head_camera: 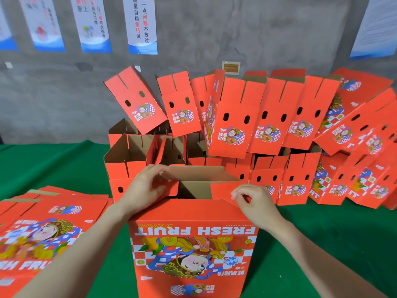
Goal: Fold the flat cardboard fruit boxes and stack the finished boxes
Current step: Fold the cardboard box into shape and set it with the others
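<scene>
Red printed cardboard fills the view: one box (pixel 193 244) stands upright at the centre of the green cloth (pixel 53 168), and one stack (pixel 49 222) of flat blanks lies just beside it on the left. Behind rises one pile (pixel 268 125) of folded boxes, well over a dozen in two rough tiers, too overlapped for an exact count. Two bare hands work at the box's open top. The left hand (pixel 148 186) is at the top left corner, fingers curled round the left flap (pixel 169 190). Its fingertips touch the edge of the far flap (pixel 199 174), which is folded inward with its brown side up. The right hand (pixel 253 201) is at the top right corner, thumb and bent fingers pinching the edge of the right flap (pixel 223 189), which also leans inward. The box sits between the forearms, and its front panel faces the person, printed FRESH FRUIT upside down over a cartoon figure. Through the gap between the flaps, brown inner wall shows. In the pile, the lower tier stands on the cloth with tops open, and the upper tier rests tilted on it, slotted flaps up. Five posters (pixel 141 24) hang on the grey wall (pixel 257 35).
</scene>
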Motion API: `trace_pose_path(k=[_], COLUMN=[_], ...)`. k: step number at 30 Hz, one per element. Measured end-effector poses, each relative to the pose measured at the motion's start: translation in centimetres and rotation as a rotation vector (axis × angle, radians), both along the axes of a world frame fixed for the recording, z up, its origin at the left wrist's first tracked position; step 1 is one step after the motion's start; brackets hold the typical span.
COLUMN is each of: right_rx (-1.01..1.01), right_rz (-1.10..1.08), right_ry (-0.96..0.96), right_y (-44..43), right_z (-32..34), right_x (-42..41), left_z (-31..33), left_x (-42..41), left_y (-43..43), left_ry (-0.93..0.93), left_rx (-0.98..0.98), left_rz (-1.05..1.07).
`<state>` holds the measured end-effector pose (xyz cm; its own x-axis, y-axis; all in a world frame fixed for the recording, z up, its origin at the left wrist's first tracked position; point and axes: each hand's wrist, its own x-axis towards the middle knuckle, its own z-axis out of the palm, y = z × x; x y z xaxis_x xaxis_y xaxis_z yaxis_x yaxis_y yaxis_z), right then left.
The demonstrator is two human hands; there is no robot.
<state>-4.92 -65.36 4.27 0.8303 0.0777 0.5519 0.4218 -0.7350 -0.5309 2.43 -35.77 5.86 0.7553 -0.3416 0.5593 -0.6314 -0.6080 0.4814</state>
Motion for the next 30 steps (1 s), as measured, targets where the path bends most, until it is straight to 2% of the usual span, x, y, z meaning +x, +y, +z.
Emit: trace_pose_path(k=[3, 6, 9, 11, 13, 15, 17, 19, 23, 30], right_rx=[0.026, 0.051, 0.092, 0.032, -0.146, -0.29, -0.288, -0.26, -0.324, -0.393], right_rz=[-0.01, -0.013, -0.008, -0.009, 0.011, 0.042, 0.076, 0.063, -0.004, -0.067], right_ry=[-0.014, -0.013, -0.029, 0.006, 0.168, 0.387, 0.574, 0.663, 0.671, 0.557], right_y=[0.0, -0.1, 0.0, 0.2, 0.3, 0.5, 0.8, 1.0, 1.5, 2.0], right_z=[0.0, 0.1, 0.9, 1.8, 2.6, 3.2, 3.6, 3.7, 3.6, 2.4], right_x=[-0.3, -0.5, -0.2, 0.7, 1.9, 3.1, 4.1, 4.7, 5.5, 5.2], left_z=[0.2, 1.0, 1.1, 1.1, 1.3, 1.4, 1.4, 1.4, 1.5, 1.0], left_x=[-0.5, -1.3, -0.8, -0.5, -0.3, 0.0, 0.6, 1.0, 1.5, 1.2], left_y=[-0.3, -0.8, -0.9, -0.9, -1.0, -1.1, -1.2, -1.6, -2.1, -2.6], left_ry=[0.061, 0.252, 0.358, 0.45, 0.536, 0.549, 0.538, 0.519, 0.512, 0.46], left_rx=[0.048, -0.046, 0.131, 0.256, 0.238, 0.247, 0.324, 0.426, 0.515, 0.561], left_rz=[0.03, 0.011, 0.063, 0.094, 0.084, 0.092, 0.124, 0.156, 0.175, 0.243])
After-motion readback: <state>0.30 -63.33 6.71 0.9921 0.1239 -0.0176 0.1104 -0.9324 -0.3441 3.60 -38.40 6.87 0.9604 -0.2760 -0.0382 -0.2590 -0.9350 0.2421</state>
